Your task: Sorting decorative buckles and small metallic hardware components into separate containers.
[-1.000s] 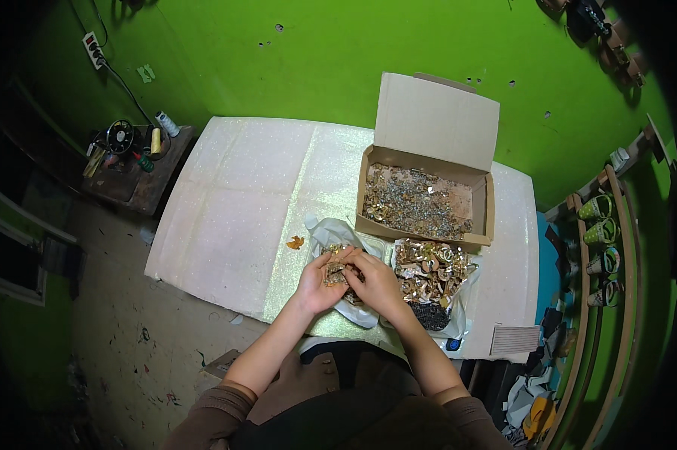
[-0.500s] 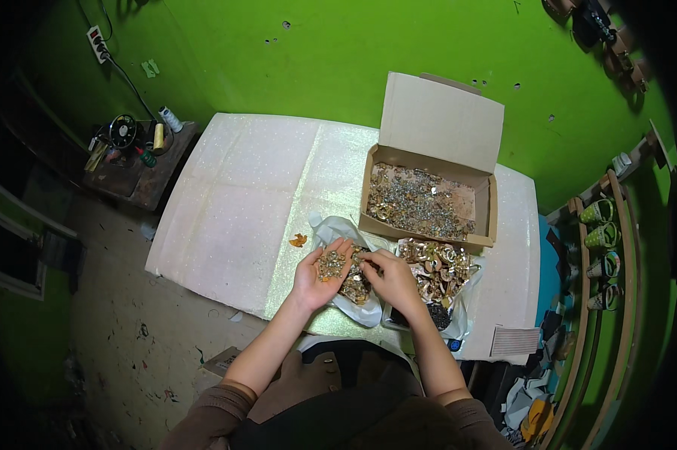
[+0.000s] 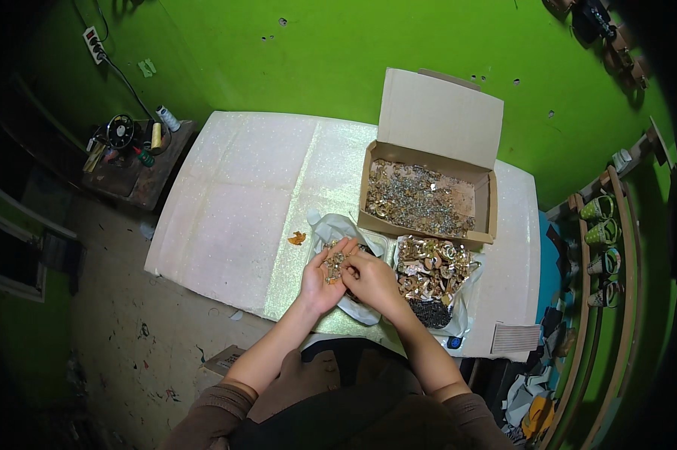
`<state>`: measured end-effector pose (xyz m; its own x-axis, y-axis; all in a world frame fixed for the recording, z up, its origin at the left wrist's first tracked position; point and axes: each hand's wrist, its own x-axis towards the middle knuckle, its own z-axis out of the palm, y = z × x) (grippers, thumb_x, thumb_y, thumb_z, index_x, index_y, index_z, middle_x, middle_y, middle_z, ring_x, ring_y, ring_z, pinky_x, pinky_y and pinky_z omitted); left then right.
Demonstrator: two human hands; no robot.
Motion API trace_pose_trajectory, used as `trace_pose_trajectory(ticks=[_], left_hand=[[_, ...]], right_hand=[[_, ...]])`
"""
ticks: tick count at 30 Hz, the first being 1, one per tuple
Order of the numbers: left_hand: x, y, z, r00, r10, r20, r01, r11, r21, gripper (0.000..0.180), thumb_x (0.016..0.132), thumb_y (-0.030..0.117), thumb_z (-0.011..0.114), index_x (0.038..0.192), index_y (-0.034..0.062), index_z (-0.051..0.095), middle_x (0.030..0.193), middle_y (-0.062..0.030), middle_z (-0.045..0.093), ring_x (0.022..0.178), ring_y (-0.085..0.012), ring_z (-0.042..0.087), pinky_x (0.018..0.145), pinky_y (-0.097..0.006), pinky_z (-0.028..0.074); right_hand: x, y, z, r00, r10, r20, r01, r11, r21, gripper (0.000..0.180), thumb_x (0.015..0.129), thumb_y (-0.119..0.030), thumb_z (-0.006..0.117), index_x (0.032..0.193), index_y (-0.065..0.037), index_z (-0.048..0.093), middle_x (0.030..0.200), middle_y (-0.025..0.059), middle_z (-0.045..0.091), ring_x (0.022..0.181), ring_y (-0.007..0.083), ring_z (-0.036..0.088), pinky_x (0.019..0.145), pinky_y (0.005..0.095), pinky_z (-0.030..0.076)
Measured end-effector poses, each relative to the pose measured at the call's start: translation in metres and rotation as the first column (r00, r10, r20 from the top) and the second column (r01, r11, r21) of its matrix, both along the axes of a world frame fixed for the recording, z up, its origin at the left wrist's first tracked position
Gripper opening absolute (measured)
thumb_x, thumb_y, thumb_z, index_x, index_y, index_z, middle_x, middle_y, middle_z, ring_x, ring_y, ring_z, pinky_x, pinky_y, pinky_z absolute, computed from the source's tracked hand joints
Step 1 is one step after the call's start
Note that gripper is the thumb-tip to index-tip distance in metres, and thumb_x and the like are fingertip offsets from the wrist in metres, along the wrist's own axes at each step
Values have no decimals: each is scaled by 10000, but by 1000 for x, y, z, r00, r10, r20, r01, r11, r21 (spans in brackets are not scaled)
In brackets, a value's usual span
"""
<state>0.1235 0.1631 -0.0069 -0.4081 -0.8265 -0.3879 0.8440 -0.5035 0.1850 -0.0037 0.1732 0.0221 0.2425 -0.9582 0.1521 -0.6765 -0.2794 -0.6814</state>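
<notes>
My left hand (image 3: 320, 284) is turned palm up and cupped under a small heap of shiny metal pieces (image 3: 334, 267), silver and gold in colour. Over that palm my right hand (image 3: 374, 283) has its fingertips pinched together at the heap; whatever is between them is too small to make out. Both hands are above a white plastic-lined tray (image 3: 335, 223) whose contents they mostly hide. To the right, a second lined tray holds gold-coloured metal fittings (image 3: 434, 264) and a patch of small black pieces (image 3: 431, 313).
Behind the trays, an open cardboard box (image 3: 441, 112) contains many small metal pieces. An orange-brown scrap (image 3: 297, 238) lies left of my hands on the pale glittery table cover (image 3: 233, 187). Grey striped card (image 3: 515, 339) is at the right front, near a wooden rack (image 3: 582, 315).
My right hand has moved left from above the tray onto my left palm. The black pieces in the right tray now show more fully.
</notes>
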Motion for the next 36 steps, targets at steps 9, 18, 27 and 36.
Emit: trace_pose_trajectory(ticks=[9, 18, 27, 36], left_hand=[[14, -5, -1, 970, 177, -169, -153, 977, 147, 413, 948, 196, 282, 1291, -24, 347, 1327, -164, 400, 1217, -259, 392, 1025, -357, 330], [9, -4, -4, 983, 131, -132, -124, 990, 63, 432, 949, 206, 269, 1312, -22, 318, 1359, -159, 363, 1260, -253, 340, 1059, -363, 270], [-1, 2, -7, 993, 118, -16, -119, 992, -45, 475, 941, 239, 213, 1347, 0, 279, 1396, -137, 320, 1305, -244, 277, 1090, -370, 194], [0, 2, -7, 990, 131, -43, -133, 989, -62, 468, 935, 238, 278, 1348, 19, 294, 1402, -121, 317, 1314, -229, 259, 1092, -368, 184]], right_hand=[[-36, -10, -10, 849, -284, 445, 69, 896, 438, 195, 829, -179, 591, 883, 5, 626, 687, -5, 564, 613, 72, 472, 555, 231, 390], [-9, 5, 4, 995, -66, 74, 72, 993, -91, 143, 769, -155, 610, 849, -42, 646, 814, 108, 612, 730, 266, 598, 648, 346, 475], [26, 9, 0, 996, -59, -68, 40, 969, -245, 180, 728, -219, 645, 752, -43, 615, 756, 100, 585, 710, 276, 590, 606, 368, 475], [31, 7, -1, 987, -65, -145, 25, 964, -264, 164, 714, -188, 630, 767, -42, 579, 786, 121, 575, 698, 277, 587, 601, 374, 481]])
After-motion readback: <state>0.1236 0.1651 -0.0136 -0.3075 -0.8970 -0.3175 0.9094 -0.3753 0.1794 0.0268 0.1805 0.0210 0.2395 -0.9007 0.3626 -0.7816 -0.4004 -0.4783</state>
